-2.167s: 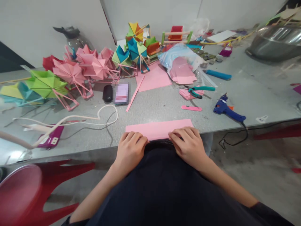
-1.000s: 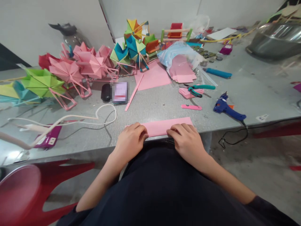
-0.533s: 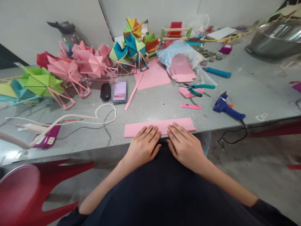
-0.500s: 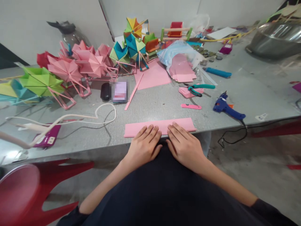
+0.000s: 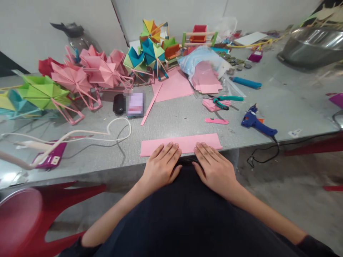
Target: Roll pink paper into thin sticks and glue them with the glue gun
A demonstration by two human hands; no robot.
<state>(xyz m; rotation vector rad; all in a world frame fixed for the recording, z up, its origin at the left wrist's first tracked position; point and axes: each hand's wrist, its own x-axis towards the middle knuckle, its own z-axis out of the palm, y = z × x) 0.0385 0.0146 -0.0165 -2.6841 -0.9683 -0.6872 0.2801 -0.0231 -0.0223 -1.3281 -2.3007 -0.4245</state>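
A long folded strip of pink paper [image 5: 187, 141] lies along the table's front edge. Flat on its left half rests my left hand [image 5: 162, 164], fingers stretched out over the lower fold. My right hand [image 5: 214, 166] presses the right half in the same way, with its fingers straight and its thumb off the near edge. Neither hand grips anything. Beyond the strip lie a pink cutter knife [image 5: 216, 121] and teal-handled pliers [image 5: 227, 98] on a stack of small pink papers [image 5: 213, 105].
A blue glue gun [image 5: 257, 121] lies at the right with its cord over the edge. Folded pink paper models [image 5: 77, 80] crowd the back left. A white cable [image 5: 91, 132] runs to a purple power strip [image 5: 52, 157]. A red stool [image 5: 21, 217] stands lower left.
My hands have slid apart along the strip, the left one leftward and the right one slightly rightward. The paper stays in place on the table.
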